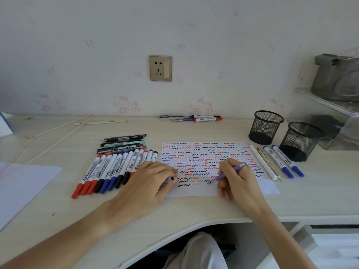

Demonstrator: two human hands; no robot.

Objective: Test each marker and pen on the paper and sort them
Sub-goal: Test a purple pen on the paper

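Observation:
A white paper (252, 188) covered with red, blue and black squiggles lies on the desk. My right hand (236, 176) grips a purple pen (231, 172), its tip touching the paper's lower part. My left hand (153, 179) rests on the paper's left edge and holds the purple cap (168, 180). A row of several whiteboard markers (108, 171) with red, black and blue caps lies left of the paper, with several dark pens (123, 143) behind them. Right of the paper lie a white pen (263, 162), a patterned pen (269, 162) and two blue markers (282, 161).
Two black mesh pen cups (265, 127) (300, 140) stand at the right. A few more pens and a red marker (194, 118) lie by the wall. A spare sheet (23, 183) is at the left, a cord (48, 133) runs across the back left, and a clear shelf (334, 121) stands far right.

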